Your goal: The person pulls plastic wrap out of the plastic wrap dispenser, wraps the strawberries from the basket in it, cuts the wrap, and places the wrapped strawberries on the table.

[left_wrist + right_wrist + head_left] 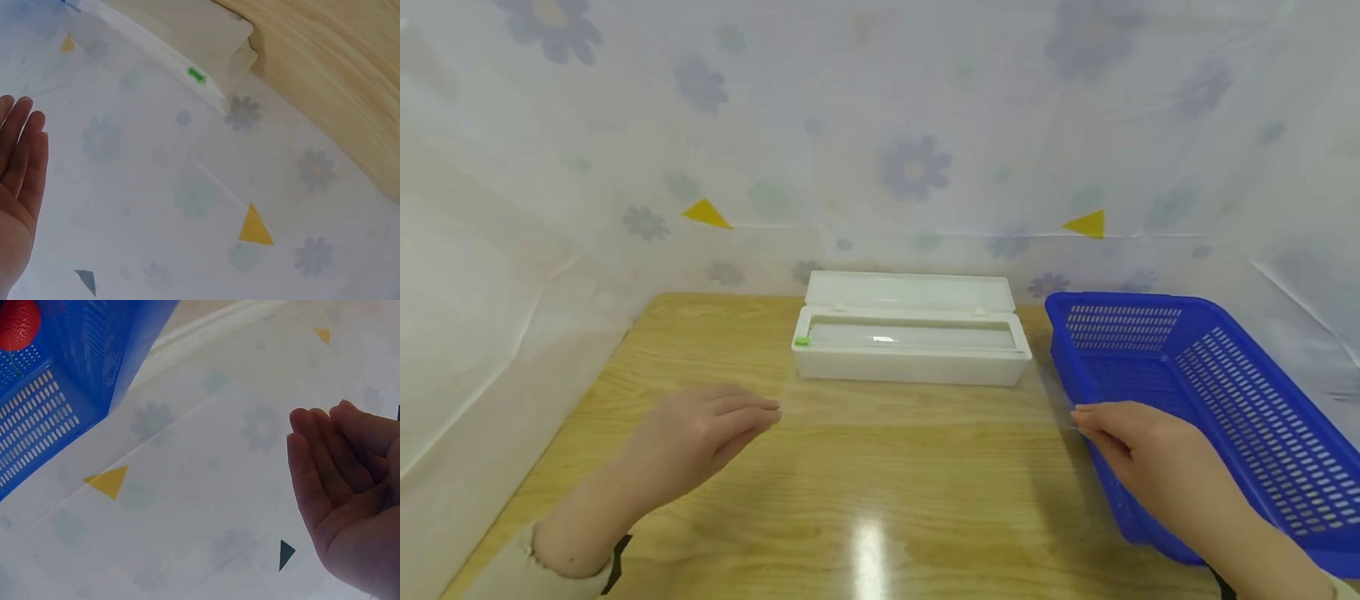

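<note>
A white plastic-wrap dispenser point(910, 367) lies lengthwise on the table, its lid point(910, 290) raised behind it and a roll point(917, 336) inside. Its green slide cutter point(802, 341) sits at the left end. From the box's front a faint sheet of clear plastic wrap point(925, 407) spans toward both hands. My left hand point(700, 433) pinches near the sheet's left corner, thumb hidden in the left wrist view. On the other side, my right hand point(1157, 454) pinches the right corner, thumb against fingertips, overlapping the basket's left rim in the head view.
A blue plastic basket point(1078, 367) with slotted walls stands on the right of the wooden table point(850, 492). Something red and round point(19, 325) shows in it in the right wrist view. A flowered curtain point(880, 100) with yellow triangles surrounds the table's back and sides.
</note>
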